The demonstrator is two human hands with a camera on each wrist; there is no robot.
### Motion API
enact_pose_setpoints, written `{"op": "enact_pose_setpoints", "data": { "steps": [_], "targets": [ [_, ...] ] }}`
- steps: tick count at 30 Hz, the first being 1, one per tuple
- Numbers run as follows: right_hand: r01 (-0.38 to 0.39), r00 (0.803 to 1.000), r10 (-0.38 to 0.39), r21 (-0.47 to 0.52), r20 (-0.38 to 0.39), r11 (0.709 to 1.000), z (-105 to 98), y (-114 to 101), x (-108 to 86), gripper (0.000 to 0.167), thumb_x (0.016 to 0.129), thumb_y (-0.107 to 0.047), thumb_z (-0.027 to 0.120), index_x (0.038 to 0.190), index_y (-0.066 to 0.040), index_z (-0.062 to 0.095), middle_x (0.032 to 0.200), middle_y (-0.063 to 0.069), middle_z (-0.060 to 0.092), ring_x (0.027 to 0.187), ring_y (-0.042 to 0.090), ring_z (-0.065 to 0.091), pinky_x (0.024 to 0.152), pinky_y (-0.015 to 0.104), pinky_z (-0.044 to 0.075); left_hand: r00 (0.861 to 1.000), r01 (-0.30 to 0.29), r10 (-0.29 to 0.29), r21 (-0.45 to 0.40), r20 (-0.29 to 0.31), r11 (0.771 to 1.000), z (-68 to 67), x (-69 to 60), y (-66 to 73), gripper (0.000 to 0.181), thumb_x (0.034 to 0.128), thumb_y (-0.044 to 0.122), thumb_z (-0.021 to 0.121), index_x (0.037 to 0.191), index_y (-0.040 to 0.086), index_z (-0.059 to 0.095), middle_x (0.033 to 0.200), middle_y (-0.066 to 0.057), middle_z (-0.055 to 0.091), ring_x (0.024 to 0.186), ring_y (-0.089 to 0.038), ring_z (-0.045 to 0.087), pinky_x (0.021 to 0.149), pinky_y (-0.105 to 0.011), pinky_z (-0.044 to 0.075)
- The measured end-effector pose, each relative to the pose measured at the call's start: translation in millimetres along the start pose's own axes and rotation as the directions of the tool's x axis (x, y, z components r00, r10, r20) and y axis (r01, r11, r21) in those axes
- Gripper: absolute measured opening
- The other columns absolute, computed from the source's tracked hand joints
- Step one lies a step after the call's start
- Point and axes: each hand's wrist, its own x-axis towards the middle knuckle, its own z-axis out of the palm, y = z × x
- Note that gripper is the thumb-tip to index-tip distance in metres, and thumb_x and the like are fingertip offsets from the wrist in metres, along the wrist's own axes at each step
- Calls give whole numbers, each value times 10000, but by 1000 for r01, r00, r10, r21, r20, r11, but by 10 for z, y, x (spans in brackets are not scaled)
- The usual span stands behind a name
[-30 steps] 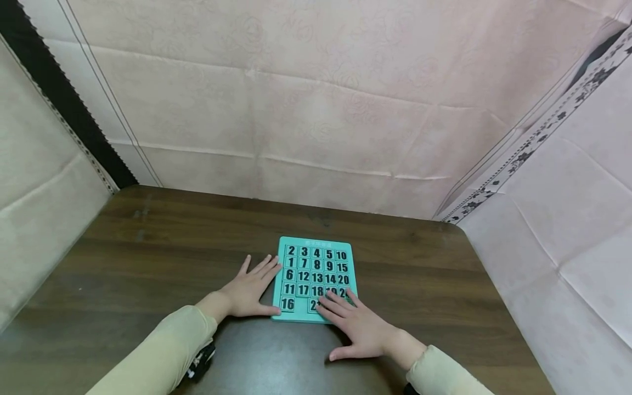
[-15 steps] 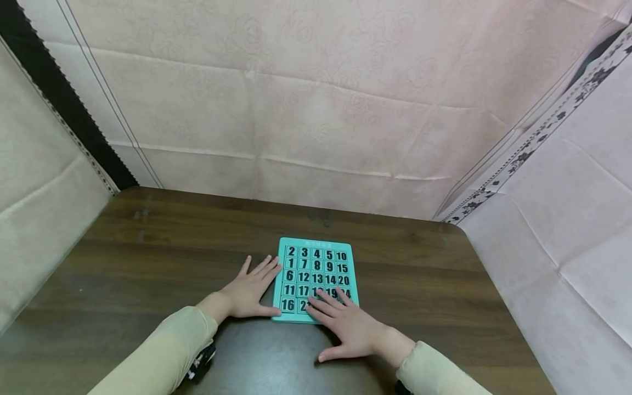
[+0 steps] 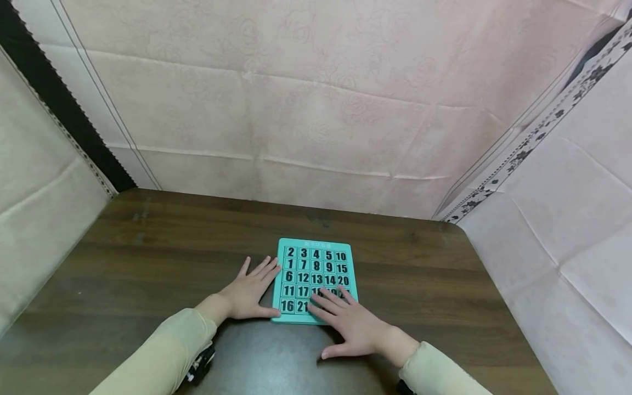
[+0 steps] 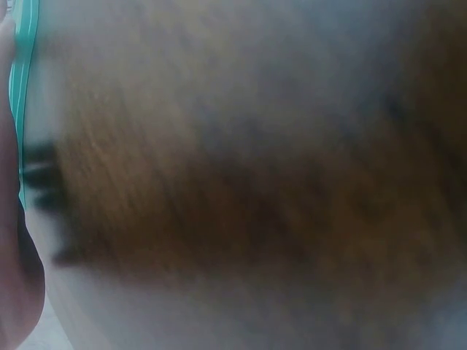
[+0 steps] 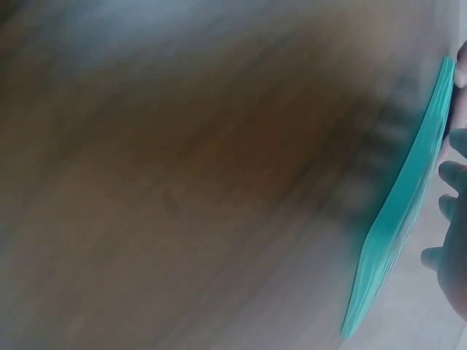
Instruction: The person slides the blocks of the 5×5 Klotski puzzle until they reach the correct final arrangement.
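Note:
A teal number sliding puzzle (image 3: 316, 243) lies flat on the table in the head view, its white tiles marked with black numbers. My left hand (image 3: 249, 293) rests beside it, fingers spread, with fingertips and thumb tip at the puzzle's left edge. Over the lower right tiles lies my right hand (image 3: 357, 329); its spread fingers touch them, and the thumb points away toward the table. Tile 21 (image 3: 302, 306) sits right of tile 16 (image 3: 287, 305); the tiles further right in that row are hidden. Both wrist views show only the puzzle's edge (image 5: 398, 208) and parts of the hands.
The dark brown wooden table (image 3: 173, 247) extends around the puzzle on all sides. Pale patterned cloth (image 3: 316, 109) hangs behind it and at both sides. A black device (image 3: 199, 365) is strapped at the left wrist.
Tile 21 has slid left into the gap next to tile 16. My right hand moved left with it, then slightly back right. My left hand has stayed in place.

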Motion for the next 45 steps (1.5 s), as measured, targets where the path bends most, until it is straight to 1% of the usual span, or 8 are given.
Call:
{"op": "enact_pose_setpoints", "data": {
  "steps": [6, 13, 15, 22, 29, 35, 41, 45],
  "targets": [
    [-39, 999, 40, 21, -19, 999, 35, 113, -179, 851, 838, -652, 491, 1505, -198, 219, 1574, 34, 188, 1458, 276, 130, 1125, 587, 136, 1000, 4, -4, -7, -3, 1000, 2, -6, -3, 1017, 773, 727, 516, 1498, 82, 209, 1579, -93, 134, 1459, -285, 113, 1117, -622, 18],
    [-32, 998, 32, 13, -45, 999, 74, 152, -306, 848, 838, -652, 491, 1501, -190, 235, 1563, 51, 222, 1448, 296, 165, 1109, 600, 161, 1000, -3, 3, -8, -6, 1000, -5, -5, 0, 1017, 776, 723, 516, 1495, 72, 211, 1576, -105, 141, 1457, -296, 121, 1113, -629, 25],
    [-32, 998, 33, 15, -45, 999, 73, 146, -310, 846, 838, -646, 497, 1501, -190, 236, 1563, 50, 225, 1447, 298, 167, 1109, 597, 164, 1000, -9, 9, -10, -11, 1000, -5, -7, -1, 1014, 778, 718, 519, 1492, 63, 219, 1573, -115, 148, 1454, -307, 129, 1109, -635, 29],
    [-35, 999, 34, -4, -39, 999, 74, 127, -289, 838, 845, -656, 475, 1501, -194, 233, 1565, 37, 217, 1449, 290, 164, 1113, 586, 163, 1000, -1, 1, -5, -2, 1000, -11, -10, 3, 1011, 780, 710, 525, 1496, 71, 208, 1577, -103, 139, 1458, -292, 120, 1117, -621, 19],
    [-46, 999, 46, 8, -8, 999, 43, 82, -240, 840, 850, -666, 454, 1504, -193, 223, 1572, 40, 193, 1455, 277, 140, 1121, 576, 157, 1000, -12, 12, -23, 2, 1000, -23, -13, 10, 993, 788, 684, 543, 1493, 66, 214, 1575, -116, 141, 1456, -304, 119, 1115, -624, 19],
    [-41, 999, 41, -26, -3, 999, 38, 57, -184, 841, 846, -678, 445, 1503, -199, 229, 1567, 35, 212, 1455, 254, 154, 1122, 569, 174, 1000, -15, 15, -13, -3, 1000, -18, -3, 0, 998, 786, 699, 530, 1492, 67, 218, 1575, -115, 144, 1455, -302, 124, 1115, -625, 26],
    [-39, 999, 39, -18, 13, 999, 38, 47, -158, 837, 851, -677, 436, 1505, -204, 217, 1570, 35, 201, 1455, 252, 151, 1126, 569, 163, 1000, -10, 10, -16, -3, 1000, -15, -9, 4, 1004, 781, 709, 524, 1492, 67, 222, 1574, -114, 150, 1454, -306, 130, 1112, -629, 33],
    [-50, 999, 50, 7, 6, 999, 36, 76, -179, 847, 849, -663, 459, 1510, -202, 197, 1575, 32, 185, 1459, 264, 129, 1127, 576, 145, 1000, -11, 11, -27, -4, 1000, -14, -13, 8, 1003, 781, 705, 528, 1491, 65, 222, 1574, -116, 151, 1454, -309, 130, 1110, -631, 28]
  ]
}}
